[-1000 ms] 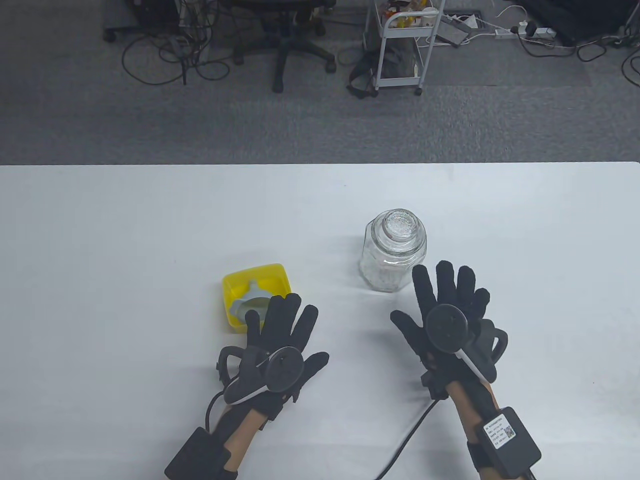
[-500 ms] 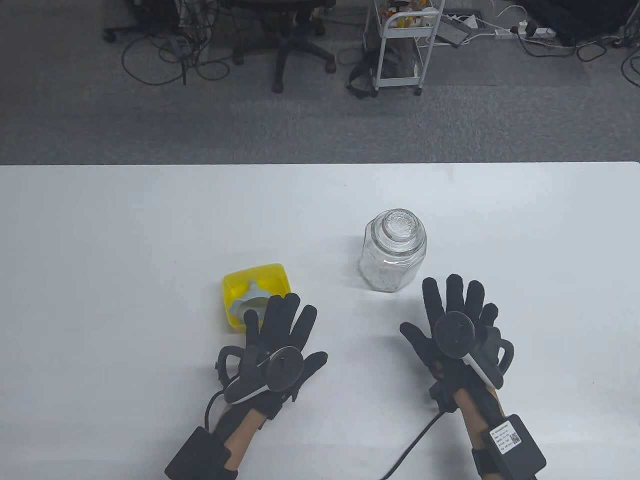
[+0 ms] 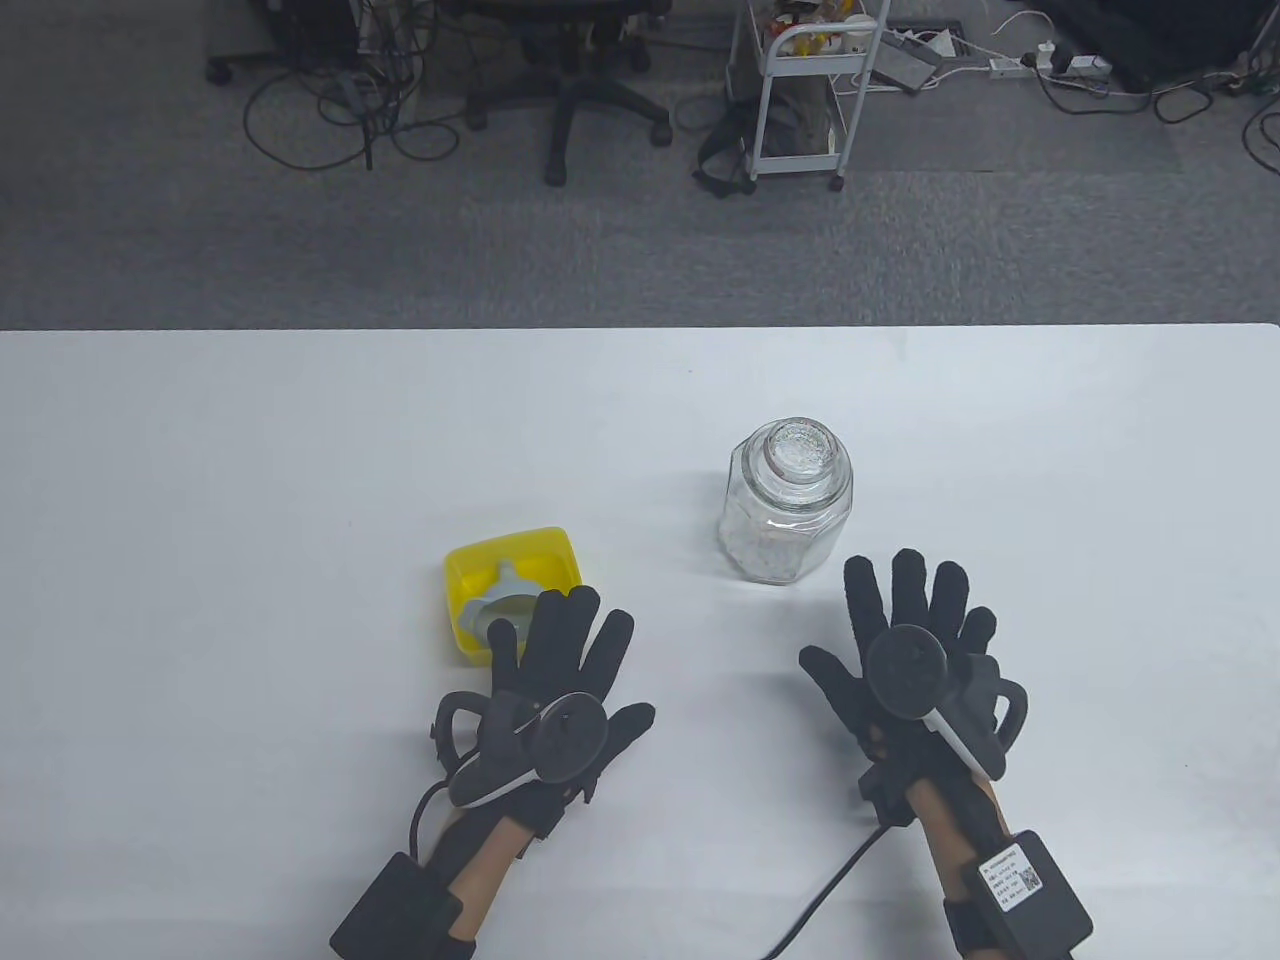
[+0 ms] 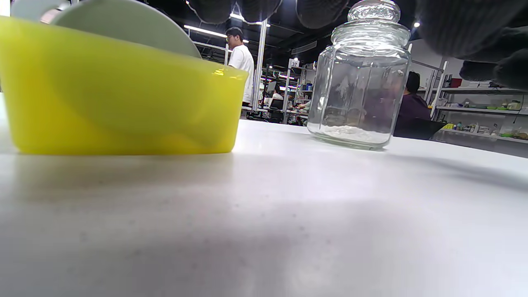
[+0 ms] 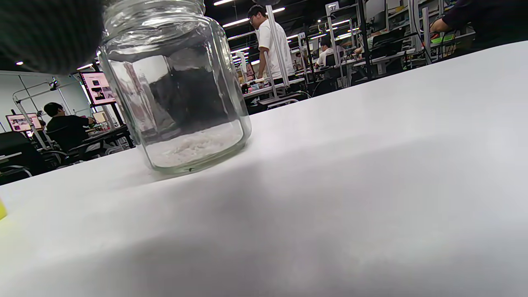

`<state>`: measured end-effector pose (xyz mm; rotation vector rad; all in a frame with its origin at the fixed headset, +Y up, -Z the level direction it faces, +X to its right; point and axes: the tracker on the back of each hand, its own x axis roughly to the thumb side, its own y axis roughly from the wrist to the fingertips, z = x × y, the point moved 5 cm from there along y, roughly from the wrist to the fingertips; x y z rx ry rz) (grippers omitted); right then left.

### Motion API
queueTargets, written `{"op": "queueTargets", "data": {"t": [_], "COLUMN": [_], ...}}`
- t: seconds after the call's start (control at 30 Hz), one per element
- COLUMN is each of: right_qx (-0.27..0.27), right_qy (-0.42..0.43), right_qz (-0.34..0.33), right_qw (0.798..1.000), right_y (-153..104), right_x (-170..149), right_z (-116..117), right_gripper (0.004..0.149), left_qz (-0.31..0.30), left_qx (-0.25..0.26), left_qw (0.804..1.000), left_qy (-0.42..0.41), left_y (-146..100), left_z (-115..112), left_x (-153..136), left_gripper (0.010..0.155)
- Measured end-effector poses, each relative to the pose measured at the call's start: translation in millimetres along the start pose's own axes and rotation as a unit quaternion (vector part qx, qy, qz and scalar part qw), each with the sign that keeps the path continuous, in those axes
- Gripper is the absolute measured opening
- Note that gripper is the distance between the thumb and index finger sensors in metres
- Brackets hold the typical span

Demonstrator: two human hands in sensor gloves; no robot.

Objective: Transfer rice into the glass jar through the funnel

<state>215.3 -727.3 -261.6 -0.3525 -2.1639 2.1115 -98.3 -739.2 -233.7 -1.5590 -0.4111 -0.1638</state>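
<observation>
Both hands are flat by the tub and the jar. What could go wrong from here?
The glass jar has its glass lid on, so rice would likely spill unless it is lifted off first. The funnel lies loose in the yellow tub, right by the left hand; a careless reach might tip the tub.

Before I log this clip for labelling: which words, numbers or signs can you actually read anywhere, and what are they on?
"37": white sign on a post in the workshop behind the table, right wrist view; the digits are only faintly legible.
White label with a QR code on the right forearm box: print too small to read.
Background monitor: screen content blurred, unreadable.
Glass jar, yellow tub, funnel: no text visible.
</observation>
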Motion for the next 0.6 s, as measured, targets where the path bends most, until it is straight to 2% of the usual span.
{"op": "queueTargets", "data": {"t": [0.6], "right_qx": [0.019], "right_qy": [-0.016], "right_qz": [-0.008], "right_qw": [1.000], "right_y": [1.6], "right_x": [6.2], "right_z": [8.1], "right_gripper": [0.088], "left_qz": [-0.001], "left_qx": [0.002], "left_qw": [1.000], "left_qy": [0.005], "left_y": [0.0], "left_z": [0.4], "left_x": [-1.4], "left_gripper": [0.087]}}
